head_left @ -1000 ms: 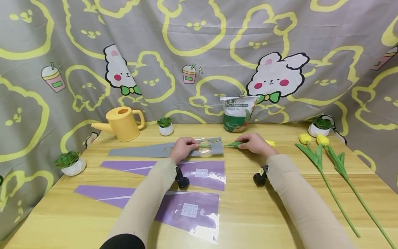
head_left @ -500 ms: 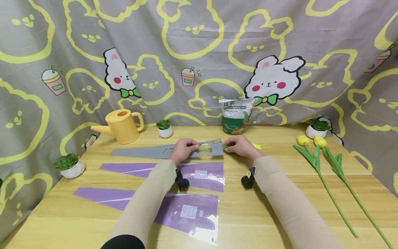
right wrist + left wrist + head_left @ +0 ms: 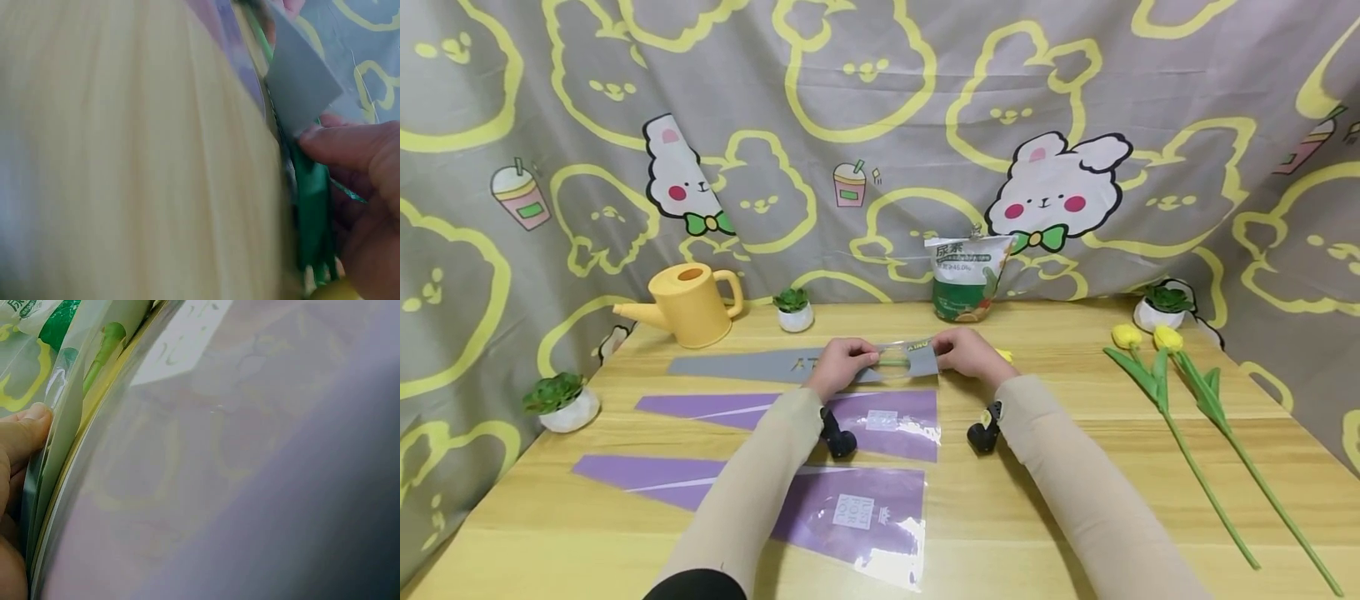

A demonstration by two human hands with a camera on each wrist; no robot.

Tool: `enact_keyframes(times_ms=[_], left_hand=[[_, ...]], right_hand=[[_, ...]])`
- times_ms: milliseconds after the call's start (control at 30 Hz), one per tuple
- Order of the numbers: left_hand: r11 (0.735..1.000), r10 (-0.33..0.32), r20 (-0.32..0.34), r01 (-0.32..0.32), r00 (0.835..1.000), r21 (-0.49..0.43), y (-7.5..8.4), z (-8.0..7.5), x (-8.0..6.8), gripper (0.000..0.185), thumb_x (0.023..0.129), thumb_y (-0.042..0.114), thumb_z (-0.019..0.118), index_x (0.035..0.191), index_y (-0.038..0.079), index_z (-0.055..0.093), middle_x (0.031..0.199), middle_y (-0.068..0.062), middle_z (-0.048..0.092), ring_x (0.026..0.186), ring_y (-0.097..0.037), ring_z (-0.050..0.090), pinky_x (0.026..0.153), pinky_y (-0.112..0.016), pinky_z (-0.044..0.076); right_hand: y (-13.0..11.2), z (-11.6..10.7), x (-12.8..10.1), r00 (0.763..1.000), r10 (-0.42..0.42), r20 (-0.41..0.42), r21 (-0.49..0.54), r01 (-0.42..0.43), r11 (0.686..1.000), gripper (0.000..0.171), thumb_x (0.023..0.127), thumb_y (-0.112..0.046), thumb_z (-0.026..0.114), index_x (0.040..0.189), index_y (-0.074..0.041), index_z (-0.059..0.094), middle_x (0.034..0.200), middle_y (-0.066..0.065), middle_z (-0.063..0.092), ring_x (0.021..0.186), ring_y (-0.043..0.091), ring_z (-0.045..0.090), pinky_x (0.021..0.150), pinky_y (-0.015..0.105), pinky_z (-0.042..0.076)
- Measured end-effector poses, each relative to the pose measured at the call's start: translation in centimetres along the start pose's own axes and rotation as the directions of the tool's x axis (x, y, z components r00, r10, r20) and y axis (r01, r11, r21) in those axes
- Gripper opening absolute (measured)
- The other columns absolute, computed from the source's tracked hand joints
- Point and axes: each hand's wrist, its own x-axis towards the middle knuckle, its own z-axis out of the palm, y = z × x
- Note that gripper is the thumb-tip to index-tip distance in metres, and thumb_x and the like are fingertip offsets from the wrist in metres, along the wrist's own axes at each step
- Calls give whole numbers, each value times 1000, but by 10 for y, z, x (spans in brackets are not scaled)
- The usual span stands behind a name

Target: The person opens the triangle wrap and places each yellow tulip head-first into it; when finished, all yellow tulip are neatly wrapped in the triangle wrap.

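"While both hands are at work, where is the gray sleeve (image 3: 726, 365)?"

"Toward the back of the worktop (image 3: 962, 533), its narrow end pointing left and its wide end reaching the right hand (image 3: 968, 357)."

"What is the left hand (image 3: 841, 363) doing?"

"Its grip is drawn in to a pinch, thumb and fingers on the sleeve, just beside the clear window (image 3: 893, 360)."

"And the right?"

"Its grip is closed around a yellow tulip (image 3: 314, 206) at the leaves, right by the wide end, the thumb touching a corner of the sleeve."

"How does that tulip lie?"

"Lengthwise: green stem shows at the window, while the bloom sits outside, past the right hand and partly hidden by it."

"What else is around?"

"Two purple sleeves (image 3: 898, 496) lie nearer the person. Two other tulips (image 3: 1168, 338) rest well apart on the right. Behind stand a watering can (image 3: 692, 307) and a green-and-white bag (image 3: 966, 279)."
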Motion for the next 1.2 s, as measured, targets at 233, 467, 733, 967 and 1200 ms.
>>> enact_keyframes(times_ms=[233,467,733,967,1200], left_hand=[[1000,-8,20,8,1000,11,-1,0,1,11,86,18,66,89,9,72,94,-4,68,88,-17,58,84,-34,44],[999,-25,30,24,999,21,-1,0,0,11,86,18,66,89,9,72,94,-3,68,87,-16,57,83,-33,44],[1000,-14,37,13,999,27,0,-1,0,12,86,18,66,90,9,72,95,-3,68,87,-16,58,83,-33,44],[1000,-12,37,11,999,29,3,-3,-2,11,86,17,66,90,9,72,94,-4,68,87,-17,58,83,-34,45],[997,-38,38,36,999,65,6,-2,-2,12,86,20,66,90,11,72,98,-3,68,93,-18,58,88,-36,43]], right_hand=[[5,-29,-12,1000,21,-17,-53,-22,998,27,86,-12,65,111,-2,65,107,13,66,103,27,58,92,42,43],[30,-46,-29,998,57,-17,14,-57,998,40,89,-18,62,124,-1,56,122,17,58,113,32,52,96,45,41],[51,-55,-43,996,71,53,194,-80,978,60,85,-20,66,138,-4,41,139,19,43,129,35,37,107,51,24],[62,-52,-50,992,97,84,343,-120,931,67,83,-20,69,141,-7,37,144,16,38,135,32,28,110,50,18],[66,-50,-52,992,118,40,315,-124,941,59,81,-15,70,134,-3,47,140,18,41,132,34,31,109,49,21]])
